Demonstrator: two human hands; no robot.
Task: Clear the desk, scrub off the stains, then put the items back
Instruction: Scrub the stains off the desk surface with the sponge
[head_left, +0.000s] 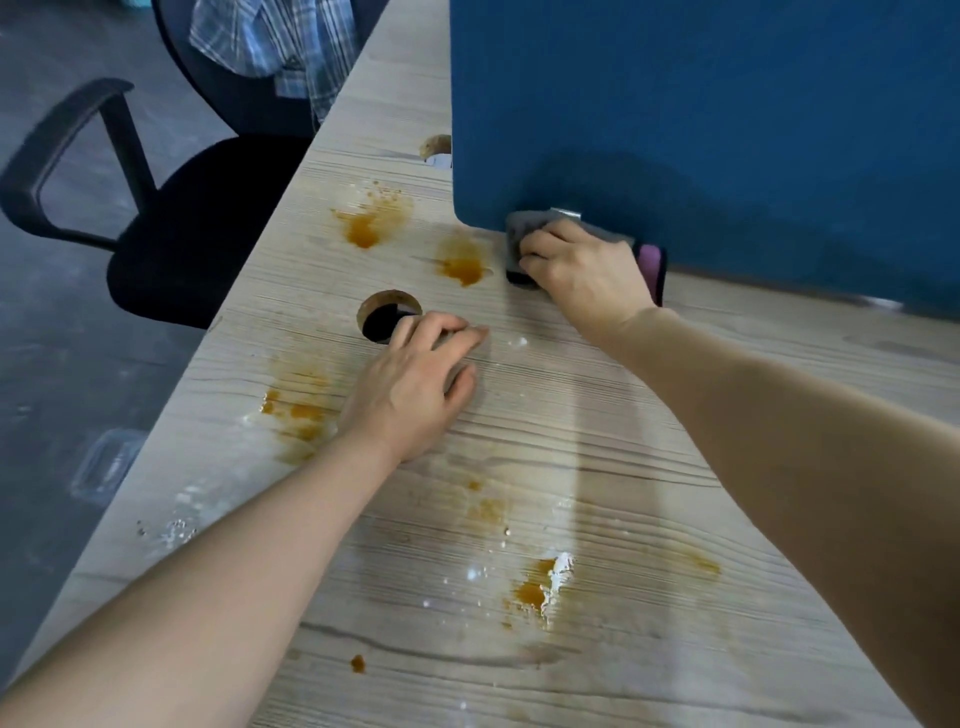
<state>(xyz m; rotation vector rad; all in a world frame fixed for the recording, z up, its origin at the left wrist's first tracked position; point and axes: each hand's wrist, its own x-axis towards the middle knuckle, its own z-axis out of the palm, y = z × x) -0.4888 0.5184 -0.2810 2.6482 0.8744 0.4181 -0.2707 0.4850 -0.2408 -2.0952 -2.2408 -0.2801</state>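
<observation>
Scrubbing underway | bench cleared | stains mostly remain | right hand grips cloth | left hand rests loosely curled, holding nothing | items not yet back

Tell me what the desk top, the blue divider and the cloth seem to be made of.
Desk top: probably wood-look laminate, pale with printed-looking grain lines and a slight sheen where wet. Blue divider: matte, likely felt or fabric-covered board. Cloth: soft grey fabric, creased under the right hand, perhaps microfibre.
</observation>
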